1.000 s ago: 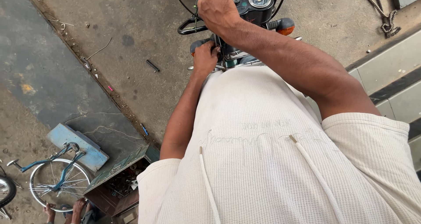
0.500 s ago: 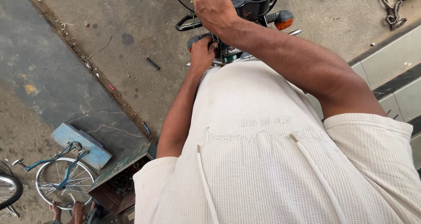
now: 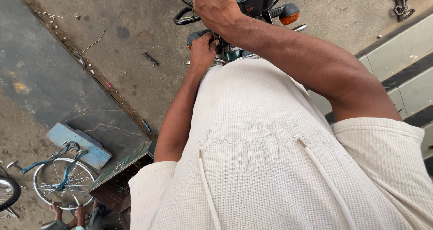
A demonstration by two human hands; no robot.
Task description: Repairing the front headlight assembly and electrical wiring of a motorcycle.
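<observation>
Shifted a little upward in view since half a second ago, with the motorcycle (image 3: 252,4) now cut by the top edge. Open concrete floor (image 3: 135,27) to the left, bounded by a dark slab (image 3: 40,72); striped steps (image 3: 406,72) close on the right. Blue bicycle (image 3: 54,176) well apart at lower left, another person's hands (image 3: 67,212) under its wheel. Left hand (image 3: 202,50) curled on parts below the handlebar (image 3: 185,18), grip unclear. Right hand (image 3: 216,4) closed over the handlebar centre. Small dark bolt (image 3: 151,59) loose on the floor nearby.
</observation>
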